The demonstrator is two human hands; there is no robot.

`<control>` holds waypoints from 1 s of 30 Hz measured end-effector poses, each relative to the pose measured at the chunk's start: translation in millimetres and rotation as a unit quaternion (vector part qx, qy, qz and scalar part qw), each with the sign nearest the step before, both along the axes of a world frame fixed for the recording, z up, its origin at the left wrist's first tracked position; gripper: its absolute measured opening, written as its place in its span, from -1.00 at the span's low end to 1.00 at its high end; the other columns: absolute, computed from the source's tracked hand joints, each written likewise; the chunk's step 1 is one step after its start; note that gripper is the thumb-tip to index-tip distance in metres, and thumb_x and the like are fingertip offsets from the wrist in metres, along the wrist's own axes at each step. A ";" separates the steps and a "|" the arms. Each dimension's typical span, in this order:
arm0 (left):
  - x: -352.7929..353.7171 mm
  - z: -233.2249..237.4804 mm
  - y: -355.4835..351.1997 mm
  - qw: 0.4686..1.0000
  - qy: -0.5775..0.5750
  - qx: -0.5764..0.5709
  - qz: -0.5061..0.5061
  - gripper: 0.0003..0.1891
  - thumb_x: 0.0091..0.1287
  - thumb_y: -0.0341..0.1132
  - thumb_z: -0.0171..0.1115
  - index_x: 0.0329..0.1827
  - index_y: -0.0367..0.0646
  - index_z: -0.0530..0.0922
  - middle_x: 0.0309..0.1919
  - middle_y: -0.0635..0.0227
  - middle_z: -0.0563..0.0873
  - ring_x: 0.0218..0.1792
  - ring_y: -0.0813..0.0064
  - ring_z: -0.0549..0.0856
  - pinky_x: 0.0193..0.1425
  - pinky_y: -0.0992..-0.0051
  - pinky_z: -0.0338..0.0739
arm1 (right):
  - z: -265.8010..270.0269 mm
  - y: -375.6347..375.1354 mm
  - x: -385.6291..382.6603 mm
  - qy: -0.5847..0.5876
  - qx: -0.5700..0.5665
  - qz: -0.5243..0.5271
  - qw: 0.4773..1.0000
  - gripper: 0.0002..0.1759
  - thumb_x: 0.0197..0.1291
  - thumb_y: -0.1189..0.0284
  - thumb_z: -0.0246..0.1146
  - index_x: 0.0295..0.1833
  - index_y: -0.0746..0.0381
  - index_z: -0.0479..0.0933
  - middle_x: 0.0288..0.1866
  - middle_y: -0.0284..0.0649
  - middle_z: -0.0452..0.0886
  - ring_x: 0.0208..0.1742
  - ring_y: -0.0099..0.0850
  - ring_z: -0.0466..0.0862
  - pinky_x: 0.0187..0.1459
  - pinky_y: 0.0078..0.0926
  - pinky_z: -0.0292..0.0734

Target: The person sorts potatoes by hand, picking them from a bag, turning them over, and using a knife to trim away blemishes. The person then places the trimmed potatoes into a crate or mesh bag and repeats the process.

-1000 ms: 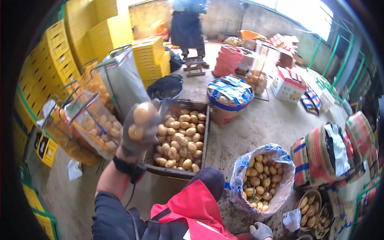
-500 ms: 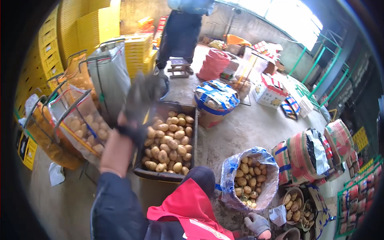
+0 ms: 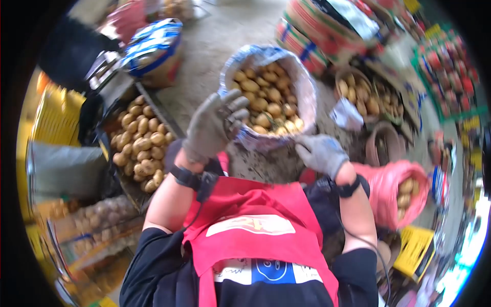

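Head view: the bag (image 3: pixel 308 94) of potatoes (image 3: pixel 262 93) stands on the floor at 12 o'clock from your body, with its mouth wide open and the plastic rim rolled outward.

I think each potato is firm, rounded and a little dusty. It should not slip much in a knit glove, but it can roll out of a flat palm. It is better to take one across its short side, with the fingers wrapped around it. The skin can bruise, so I would not squeeze hard. The full bag looks heavy, and its thin plastic looks soft and easy to tear. The rolled rim seems the safest place to hold it.

Your left hand (image 3: pixel 214 127) is in a grey glove at 8 o'clock of the bag, above the rim. The fingers are spread wide and nothing is in the palm.

Your right hand (image 3: pixel 321 153) is also gloved and lies against the bag's lower edge at 5 o'clock. The fingers are bent toward the plastic, but I cannot tell if they pinch it or only touch it.

A crate (image 3: pixel 105 153) with more potatoes is at 9 o'clock. A red net sack (image 3: pixel 388 189) is at 3 o'clock, near your right forearm. Two baskets (image 3: pixel 358 92) stand at 2 o'clock, beyond the bag.
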State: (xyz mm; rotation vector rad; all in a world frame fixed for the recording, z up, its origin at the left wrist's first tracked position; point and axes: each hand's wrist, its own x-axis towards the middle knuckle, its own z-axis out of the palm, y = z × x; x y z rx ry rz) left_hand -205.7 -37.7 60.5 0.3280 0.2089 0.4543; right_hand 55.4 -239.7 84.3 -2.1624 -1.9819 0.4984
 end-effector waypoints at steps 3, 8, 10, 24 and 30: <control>57.5 -40.9 29.9 0.987 0.158 -0.019 -0.013 -0.50 0.65 0.00 0.10 0.48 -0.12 0.50 0.15 0.26 0.78 0.12 0.30 0.78 0.10 0.36 0.73 | -21.0 4.3 23.5 -0.001 0.031 -0.012 0.999 -0.70 0.36 0.17 0.23 -0.07 0.16 0.68 -0.26 0.03 0.78 -0.17 0.09 0.79 -0.10 0.10 0.64; 147.3 -120.8 65.8 0.952 0.305 -0.002 0.017 -0.64 0.61 -0.06 0.19 0.28 -0.08 0.57 0.08 0.29 0.79 0.02 0.31 0.81 0.02 0.34 0.76 | -62.9 0.4 66.6 0.034 -0.008 -0.056 0.998 -0.65 0.38 0.13 0.22 0.00 0.19 0.65 -0.23 0.04 0.80 -0.14 0.07 0.80 -0.07 0.09 0.67; 172.3 -157.7 83.2 0.907 0.421 -0.005 0.014 -0.65 0.57 -0.06 0.26 0.24 -0.07 0.57 0.01 0.34 0.80 -0.04 0.31 0.80 -0.01 0.35 0.75 | -67.3 3.1 79.1 0.032 -0.097 -0.069 0.992 -0.56 0.38 0.16 0.23 0.17 0.24 0.66 -0.20 0.08 0.79 -0.13 0.09 0.78 -0.03 0.06 0.66; 347.0 -284.2 201.9 0.885 0.458 0.084 0.008 -0.23 0.35 0.12 0.51 0.54 0.03 0.42 0.45 0.18 0.45 0.26 0.15 0.62 0.28 0.25 0.58 | -94.6 25.1 156.1 0.078 -0.050 -0.098 0.991 -0.59 0.33 0.18 0.26 0.11 0.26 0.64 -0.27 -0.09 0.76 -0.12 -0.11 0.75 0.04 -0.10 0.56; 382.8 -295.0 219.5 0.821 0.564 0.089 0.024 -0.09 0.24 0.24 0.56 0.58 0.06 0.39 0.53 0.26 0.39 0.40 0.09 0.48 0.47 0.25 0.46 | -99.5 48.8 172.2 0.092 -0.051 -0.087 0.991 -0.55 0.31 0.19 0.27 0.15 0.29 0.63 -0.23 -0.11 0.75 -0.08 -0.16 0.73 0.09 -0.12 0.56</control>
